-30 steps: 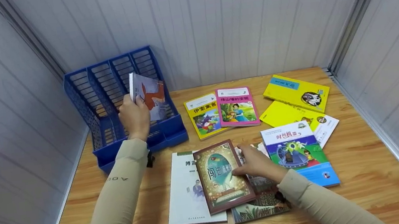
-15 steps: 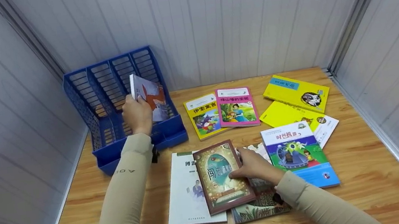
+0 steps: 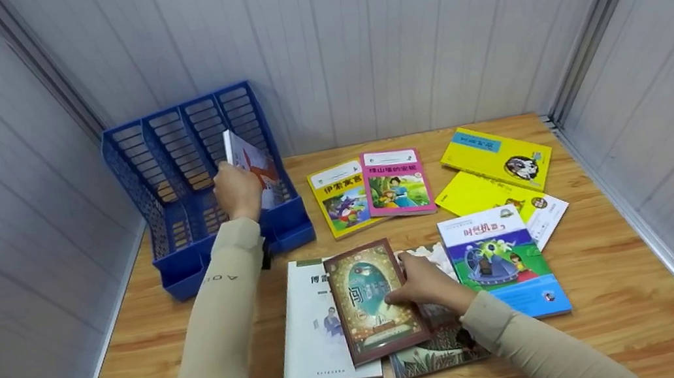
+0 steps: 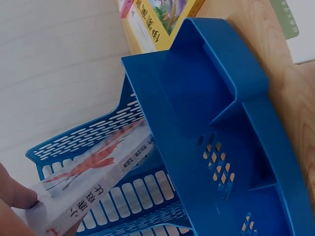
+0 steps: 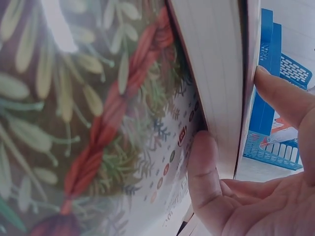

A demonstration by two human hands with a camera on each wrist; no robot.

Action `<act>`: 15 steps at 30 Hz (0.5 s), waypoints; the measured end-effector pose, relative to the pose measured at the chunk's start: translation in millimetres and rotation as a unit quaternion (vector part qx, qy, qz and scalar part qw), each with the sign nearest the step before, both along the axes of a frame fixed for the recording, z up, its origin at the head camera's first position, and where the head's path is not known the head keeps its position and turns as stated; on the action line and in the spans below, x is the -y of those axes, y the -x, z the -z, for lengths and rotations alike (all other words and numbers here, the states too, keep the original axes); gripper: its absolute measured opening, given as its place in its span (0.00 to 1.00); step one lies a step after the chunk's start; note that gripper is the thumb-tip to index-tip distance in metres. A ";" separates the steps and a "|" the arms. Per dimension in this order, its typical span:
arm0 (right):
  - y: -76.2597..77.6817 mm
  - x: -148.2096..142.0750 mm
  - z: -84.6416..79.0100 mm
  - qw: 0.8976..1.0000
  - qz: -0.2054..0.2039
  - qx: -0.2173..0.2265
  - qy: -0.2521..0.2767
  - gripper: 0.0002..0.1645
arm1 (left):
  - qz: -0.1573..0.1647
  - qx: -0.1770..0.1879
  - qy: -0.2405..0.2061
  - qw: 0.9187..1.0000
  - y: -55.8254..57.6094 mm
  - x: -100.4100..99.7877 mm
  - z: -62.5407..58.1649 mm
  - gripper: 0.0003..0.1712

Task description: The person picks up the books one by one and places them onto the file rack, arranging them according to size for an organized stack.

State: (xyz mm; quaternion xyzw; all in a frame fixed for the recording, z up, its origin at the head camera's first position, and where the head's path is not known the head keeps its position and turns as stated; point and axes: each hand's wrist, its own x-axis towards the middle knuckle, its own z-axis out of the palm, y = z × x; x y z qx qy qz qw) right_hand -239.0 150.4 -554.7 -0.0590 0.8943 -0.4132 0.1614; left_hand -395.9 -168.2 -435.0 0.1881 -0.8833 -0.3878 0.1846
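Note:
My left hand [image 3: 238, 189] grips a slim book [image 3: 270, 195] with a white spine and a red figure on its pale cover. That book stands on edge in the rightmost compartment of a blue file rack [image 3: 183, 266]; in the left wrist view its far end [image 4: 133, 140] lies behind the rack's front wall. My right hand [image 3: 426, 285] pinches a brown-bordered book [image 3: 364, 337], thumb on the cover and fingers at the underside. Its page edges [image 5: 221, 83] face the right wrist camera. Beneath it are a white book [image 3: 304, 332] and a dark illustrated book [image 3: 430, 359].
Behind the brown-bordered book lie a yellow book [image 3: 338, 195] and a pink one [image 3: 399, 187], overlapping. Two more yellow books [image 3: 471, 160] lie at the back right, beside a blue-and-white book [image 3: 504, 300]. Panel walls [image 3: 357, 48] enclose the wooden table [image 3: 620, 281].
My left hand has moved a little right and down, and the book in it sits lower in the rack. The right hand keeps its grip on the brown-bordered book, almost still.

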 end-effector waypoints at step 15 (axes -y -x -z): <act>1.4 0.1 1.4 1.000 0.010 0.010 -0.023 0.40 | 0.057 0.020 -0.003 0.998 11.0 12.8 7.9 0.16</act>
